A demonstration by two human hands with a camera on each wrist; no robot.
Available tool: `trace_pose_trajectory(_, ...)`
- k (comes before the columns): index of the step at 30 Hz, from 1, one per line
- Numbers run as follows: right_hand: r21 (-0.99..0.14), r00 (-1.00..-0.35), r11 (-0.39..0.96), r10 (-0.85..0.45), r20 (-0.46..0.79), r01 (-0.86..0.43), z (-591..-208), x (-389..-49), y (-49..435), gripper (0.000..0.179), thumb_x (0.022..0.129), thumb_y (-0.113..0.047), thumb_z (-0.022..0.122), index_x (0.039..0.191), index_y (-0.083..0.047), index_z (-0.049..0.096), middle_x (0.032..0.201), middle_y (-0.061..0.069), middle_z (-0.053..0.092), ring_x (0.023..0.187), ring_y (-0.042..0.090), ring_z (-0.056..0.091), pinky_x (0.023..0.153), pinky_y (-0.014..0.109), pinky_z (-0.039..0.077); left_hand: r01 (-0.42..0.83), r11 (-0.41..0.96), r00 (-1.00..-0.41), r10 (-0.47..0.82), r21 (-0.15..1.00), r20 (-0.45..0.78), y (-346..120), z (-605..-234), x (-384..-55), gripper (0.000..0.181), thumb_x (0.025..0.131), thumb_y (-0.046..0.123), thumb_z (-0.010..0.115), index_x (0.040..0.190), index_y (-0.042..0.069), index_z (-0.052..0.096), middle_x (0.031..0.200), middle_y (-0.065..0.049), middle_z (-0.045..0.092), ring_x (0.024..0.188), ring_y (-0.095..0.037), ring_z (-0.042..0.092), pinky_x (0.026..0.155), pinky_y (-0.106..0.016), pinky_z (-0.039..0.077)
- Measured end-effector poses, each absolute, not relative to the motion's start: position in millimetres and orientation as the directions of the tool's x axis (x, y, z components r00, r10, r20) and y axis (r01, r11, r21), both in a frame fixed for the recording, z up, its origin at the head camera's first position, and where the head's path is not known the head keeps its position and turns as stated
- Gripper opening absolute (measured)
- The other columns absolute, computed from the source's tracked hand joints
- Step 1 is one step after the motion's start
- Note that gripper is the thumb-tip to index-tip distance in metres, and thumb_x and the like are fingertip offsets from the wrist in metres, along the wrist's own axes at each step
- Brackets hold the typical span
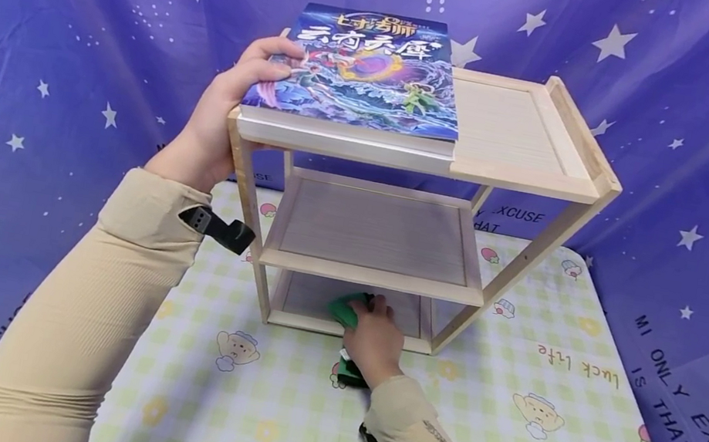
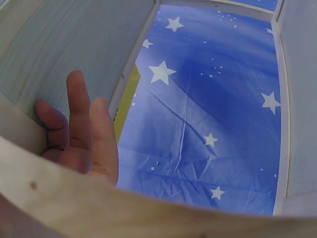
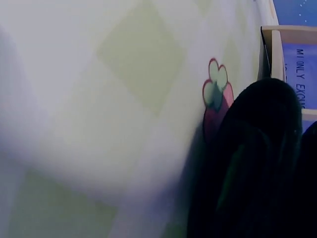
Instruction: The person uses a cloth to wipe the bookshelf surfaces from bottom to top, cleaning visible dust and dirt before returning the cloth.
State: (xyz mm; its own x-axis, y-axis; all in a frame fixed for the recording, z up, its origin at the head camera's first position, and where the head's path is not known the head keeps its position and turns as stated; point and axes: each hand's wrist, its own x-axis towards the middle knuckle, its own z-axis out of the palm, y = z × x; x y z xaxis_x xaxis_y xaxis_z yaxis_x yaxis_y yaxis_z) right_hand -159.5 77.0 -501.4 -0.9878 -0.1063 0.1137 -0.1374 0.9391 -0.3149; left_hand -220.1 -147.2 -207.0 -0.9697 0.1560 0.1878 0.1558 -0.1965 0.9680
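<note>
A small wooden three-tier shelf rack [image 1: 546,253] stands on the table. A thick book [image 1: 379,73] with a blue illustrated cover lies on the left part of its top board. My left hand [image 1: 235,92] grips the top's left end, with fingers on the book's cover and others [image 2: 79,119] under the board in the left wrist view. Down at the bottom board [image 1: 307,295], my right hand [image 1: 373,337] holds a green cloth [image 1: 345,308]. More green and dark cloth hangs below that palm. In the right wrist view a dark, soft fabric [image 3: 247,163] fills the lower right.
A checkered tablecloth [image 1: 266,410] with cartoon prints covers the table. Behind and at both sides hangs a purple-blue curtain [image 1: 114,16] with white stars. The middle board [image 1: 380,233] sits above my right hand. Raised end rails [image 1: 583,134] border the top board.
</note>
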Motion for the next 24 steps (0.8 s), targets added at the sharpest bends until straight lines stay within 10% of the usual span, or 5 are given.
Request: trace_pose_trajectory(24,-0.326,-0.995,0.945,0.006,0.097,-0.026,-503,-165,110,0.042,0.079,-0.018,0.066,0.121,-0.02,0.068,0.116,0.016,0.057,0.094,0.034,0.06,0.057,0.047,0.049,0.148,-0.207,-0.972,0.151,0.967,0.181,-146,-206,-221,0.022,0.093,0.028,0.05,0.113,0.031,0.058,0.153,0.009,0.031,0.12,-0.025,0.047,0.091,-0.036,0.036)
